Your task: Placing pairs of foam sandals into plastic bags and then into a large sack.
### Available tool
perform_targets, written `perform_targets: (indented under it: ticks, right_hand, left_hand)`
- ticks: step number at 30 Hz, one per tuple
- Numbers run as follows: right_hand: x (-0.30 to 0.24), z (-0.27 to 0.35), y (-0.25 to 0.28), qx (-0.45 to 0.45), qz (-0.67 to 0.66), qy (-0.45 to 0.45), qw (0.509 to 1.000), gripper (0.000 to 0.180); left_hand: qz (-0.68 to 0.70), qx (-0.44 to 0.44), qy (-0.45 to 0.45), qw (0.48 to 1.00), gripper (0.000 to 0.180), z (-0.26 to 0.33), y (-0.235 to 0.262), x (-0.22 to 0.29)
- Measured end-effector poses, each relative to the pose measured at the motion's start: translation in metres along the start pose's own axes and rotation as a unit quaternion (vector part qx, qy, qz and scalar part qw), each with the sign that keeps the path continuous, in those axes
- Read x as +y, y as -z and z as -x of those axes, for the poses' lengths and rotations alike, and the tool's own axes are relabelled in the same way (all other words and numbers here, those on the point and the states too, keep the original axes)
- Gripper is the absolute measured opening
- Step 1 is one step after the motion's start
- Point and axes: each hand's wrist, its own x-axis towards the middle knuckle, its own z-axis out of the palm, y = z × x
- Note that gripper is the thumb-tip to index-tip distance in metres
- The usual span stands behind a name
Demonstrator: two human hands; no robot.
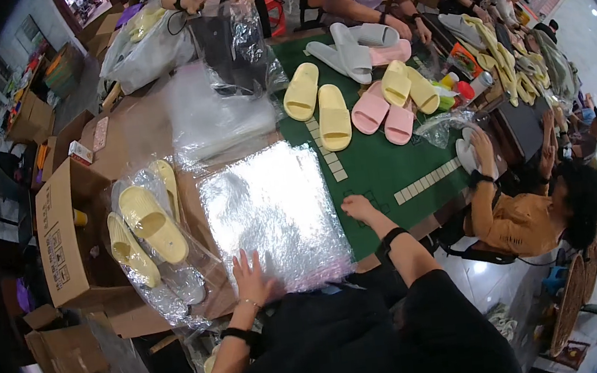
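The stack of clear plastic bags [276,215] lies flat on the worktop [385,169], square in front of the person, its near edge just above their dark lap. The left hand [252,279] rests on the stack's corner at 7 o'clock, fingers spread apart and pressing flat, gripping nothing. The right hand [357,208] sits at the stack's 3 o'clock edge on the green mat, fingers curled loosely together; whether it pinches a bag edge I cannot tell.

At 9 o'clock, touching the stack, lie bagged yellow slippers [143,230], with an open cardboard box [61,235] beyond them. At 12 o'clock sits another heap of plastic film [213,115], and at 1 to 2 o'clock loose yellow and pink slippers [370,108].

The bags look slick: a pull with only one corner pinned would likely slide several sheets at once, or fan the stack toward the near edge and off it. The left side is crowded, so a sweep that way would nudge the bagged pairs. Open room lies at 3 o'clock on the bare green mat, up to a co-worker in orange [515,217].
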Motion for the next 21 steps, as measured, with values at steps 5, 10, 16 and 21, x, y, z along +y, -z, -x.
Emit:
perform_targets:
  ticks: [5, 10, 16, 21]
  right_hand:
    - [-0.044, -0.06, 0.014, 0.146, -0.059, -0.037, 0.987, 0.039]
    - [-0.051, -0.124, 0.015, 0.327, -0.121, -0.07, 0.935, 0.036]
    - [-0.065, -0.156, 0.032, 0.114, -0.485, -0.212, 0.841, 0.018]
    - [-0.088, -0.137, 0.047, 0.209, -0.584, -0.018, 0.784, 0.026]
  left_hand:
    - [-0.113, -0.218, 0.114, 0.963, 0.097, -0.005, -0.034, -0.016]
    - [-0.111, -0.268, 0.136, 0.947, 0.098, -0.01, -0.04, -0.025]
    - [-0.093, -0.283, 0.14, 0.944, 0.096, -0.011, -0.039, -0.023]
    - [-0.103, -0.275, 0.145, 0.945, 0.095, -0.011, -0.043, -0.024]
